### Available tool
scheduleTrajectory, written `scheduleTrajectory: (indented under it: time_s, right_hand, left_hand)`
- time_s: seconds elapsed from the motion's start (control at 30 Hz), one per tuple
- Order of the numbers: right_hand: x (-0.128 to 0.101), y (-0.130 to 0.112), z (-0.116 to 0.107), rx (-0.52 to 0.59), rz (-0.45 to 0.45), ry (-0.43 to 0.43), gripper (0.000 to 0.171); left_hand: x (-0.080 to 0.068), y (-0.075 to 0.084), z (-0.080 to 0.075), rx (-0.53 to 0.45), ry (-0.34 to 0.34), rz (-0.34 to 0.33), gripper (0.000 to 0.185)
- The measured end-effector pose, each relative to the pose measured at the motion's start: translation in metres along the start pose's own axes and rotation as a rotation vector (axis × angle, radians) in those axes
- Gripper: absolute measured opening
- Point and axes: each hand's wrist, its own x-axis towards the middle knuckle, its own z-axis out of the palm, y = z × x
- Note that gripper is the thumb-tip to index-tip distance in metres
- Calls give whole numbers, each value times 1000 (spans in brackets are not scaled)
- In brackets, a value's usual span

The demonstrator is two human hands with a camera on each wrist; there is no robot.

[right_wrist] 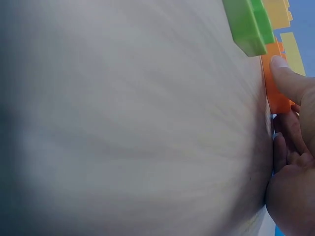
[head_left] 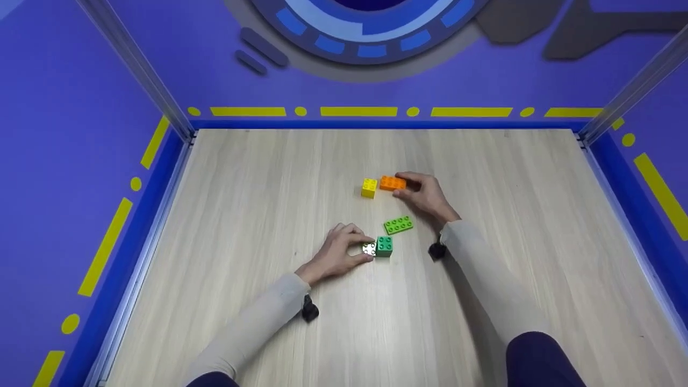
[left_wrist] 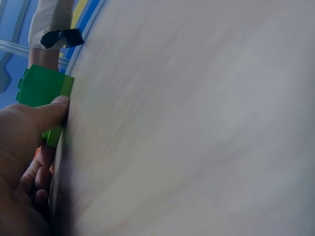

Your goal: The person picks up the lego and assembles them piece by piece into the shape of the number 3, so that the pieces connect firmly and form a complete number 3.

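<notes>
My left hand (head_left: pixel 366 251) pinches a small white brick (head_left: pixel 370 248) that sits against a dark green brick (head_left: pixel 385 246) on the wooden table (head_left: pixel 258 215). In the left wrist view its thumb (left_wrist: pixel 49 110) presses the dark green brick (left_wrist: pixel 42 88). My right hand (head_left: pixel 403 186) grips an orange brick (head_left: pixel 391 183) from its right end, finger behind and thumb in front. A yellow brick (head_left: pixel 368 187) stands just left of the orange one. A flat light green brick (head_left: pixel 398 224) lies between the hands. In the right wrist view the thumb (right_wrist: pixel 290 78) rests on the orange brick (right_wrist: pixel 275 86), beside the light green brick (right_wrist: pixel 248 22).
Blue and purple walls with yellow markings (head_left: pixel 357 112) enclose the table on three sides. Metal posts (head_left: pixel 140 70) rise at the back corners. A small black camera sits on each wrist (head_left: pixel 309 310).
</notes>
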Motion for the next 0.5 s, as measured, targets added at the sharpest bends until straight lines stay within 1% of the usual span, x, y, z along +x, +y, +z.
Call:
scheduleTrajectory:
  time_s: [0.17,0.4,0.5]
  right_hand:
    - [0,1,1,2,1,14,51]
    - [-1,1,3,19,2,16,49]
    - [-1,0,2,11,4,19,48]
  left_hand:
    - [0,1,0,1,2,5,40]
    - [-1,0,1,-2,-11,-18,41]
    - [0,0,1,-7,-6,-15,41]
